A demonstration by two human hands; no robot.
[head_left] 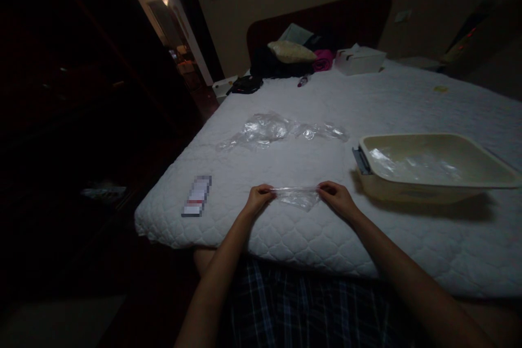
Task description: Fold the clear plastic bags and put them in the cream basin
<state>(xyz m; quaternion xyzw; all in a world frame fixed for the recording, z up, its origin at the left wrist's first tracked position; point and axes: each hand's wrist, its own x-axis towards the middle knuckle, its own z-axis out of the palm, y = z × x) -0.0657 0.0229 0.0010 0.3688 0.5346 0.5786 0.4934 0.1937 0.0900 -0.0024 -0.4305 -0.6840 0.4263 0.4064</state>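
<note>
A small clear plastic bag (pixel 298 199) is stretched sideways over the near part of the bed, its upper edge pulled straight. My left hand (pixel 260 198) pinches that edge at one end, and my right hand (pixel 336 197) pinches it at the other. Farther back lies a crumpled heap of clear plastic (pixel 267 129). To the right of my right hand stands a cream plastic bin (pixel 424 193) with a grey latch, more clear plastic (pixel 411 166) inside it. A blurred-out pale item (pixel 197 196) lies left of my left hand.
The white quilted mattress (pixel 228 228) ends just before my lap. Toward the headboard (pixel 367 11) are a white box (pixel 360 60), a cushion (pixel 291 51), dark cloth, a pink roll (pixel 323 60) and a black bag (pixel 247 84). A lit doorway opens at upper left.
</note>
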